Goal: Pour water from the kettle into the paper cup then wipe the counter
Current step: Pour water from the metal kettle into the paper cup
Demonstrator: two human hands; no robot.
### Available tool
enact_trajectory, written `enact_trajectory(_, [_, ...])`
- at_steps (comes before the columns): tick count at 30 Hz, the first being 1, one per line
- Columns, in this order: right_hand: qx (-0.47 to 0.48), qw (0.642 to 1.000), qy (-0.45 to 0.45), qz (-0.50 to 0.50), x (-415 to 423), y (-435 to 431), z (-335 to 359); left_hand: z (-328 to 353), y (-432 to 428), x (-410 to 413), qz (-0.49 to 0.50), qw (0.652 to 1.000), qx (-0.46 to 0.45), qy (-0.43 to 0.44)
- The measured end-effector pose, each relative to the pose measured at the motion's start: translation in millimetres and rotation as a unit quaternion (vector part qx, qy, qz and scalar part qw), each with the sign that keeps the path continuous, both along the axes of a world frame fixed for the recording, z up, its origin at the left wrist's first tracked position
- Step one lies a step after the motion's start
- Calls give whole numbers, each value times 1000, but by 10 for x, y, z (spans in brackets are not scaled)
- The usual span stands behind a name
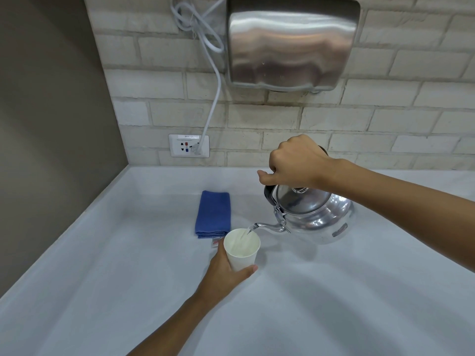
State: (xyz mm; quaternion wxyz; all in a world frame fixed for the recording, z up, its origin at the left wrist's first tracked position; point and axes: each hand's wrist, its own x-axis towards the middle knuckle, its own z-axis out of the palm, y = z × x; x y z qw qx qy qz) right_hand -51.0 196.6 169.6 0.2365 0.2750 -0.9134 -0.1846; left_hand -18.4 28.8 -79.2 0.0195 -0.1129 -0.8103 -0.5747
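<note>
A shiny steel kettle (312,214) hangs tilted to the left above the white counter (334,291), with my right hand (295,161) closed around its black handle from above. A thin stream of water runs from its spout into a white paper cup (241,249). My left hand (226,274) grips the cup from the lower left and holds it under the spout. A folded blue cloth (213,217) lies flat on the counter just behind the cup.
A brick wall runs along the back of the counter, with a steel hand dryer (293,42) mounted above. Its white cord drops to a wall socket (189,145) at the left. A grey side wall (51,124) bounds the counter's left edge.
</note>
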Motion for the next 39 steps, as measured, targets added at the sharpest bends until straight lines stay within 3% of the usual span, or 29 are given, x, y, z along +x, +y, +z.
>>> enact_trajectory(39, [15, 1000, -2, 0, 39, -7, 51, 12, 8, 0, 0, 1000, 5, 0])
